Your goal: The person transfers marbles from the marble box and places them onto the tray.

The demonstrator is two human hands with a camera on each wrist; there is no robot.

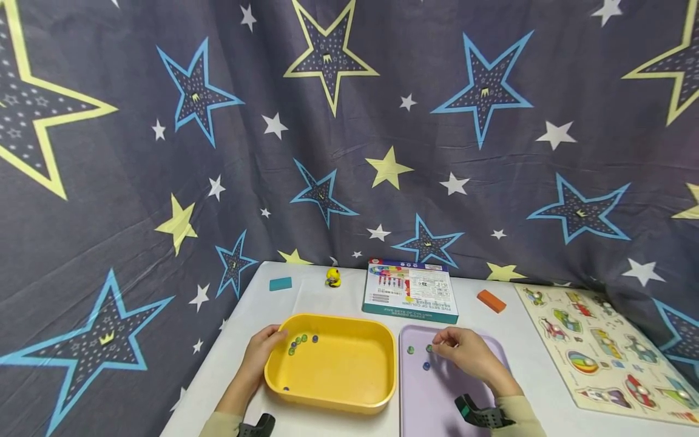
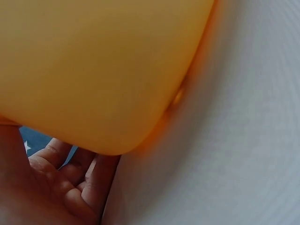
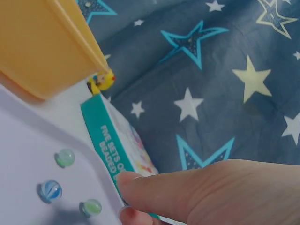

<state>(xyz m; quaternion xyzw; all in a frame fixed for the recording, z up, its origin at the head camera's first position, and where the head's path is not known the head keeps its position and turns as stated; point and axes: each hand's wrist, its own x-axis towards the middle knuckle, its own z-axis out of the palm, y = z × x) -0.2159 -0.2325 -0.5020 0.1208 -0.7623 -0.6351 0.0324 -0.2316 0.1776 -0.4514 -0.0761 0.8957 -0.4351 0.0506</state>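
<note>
Marbles (image 1: 426,366) sit in both the lilac tray (image 1: 423,400) and yellow tub (image 1: 338,370). Left hand (image 1: 255,355) grips the tub's rim; right hand (image 1: 469,353) hovers over the tray, fingertips close, can't tell if pinching anything. "FIVE SETS" box (image 1: 409,294) behind.

**Clear from above, blocked sideways**

I have open room over the right side of the yellow tray (image 1: 344,367); glass marbles (image 1: 298,341) cluster at its far left, where the left hand (image 1: 261,352) grips the rim. Its raised right wall (image 1: 394,370) bars a low pass to the lilac tray (image 1: 417,403). The right hand (image 1: 468,353) occupies that tray's far end, with the bead-set box (image 1: 411,292) just beyond.
</note>
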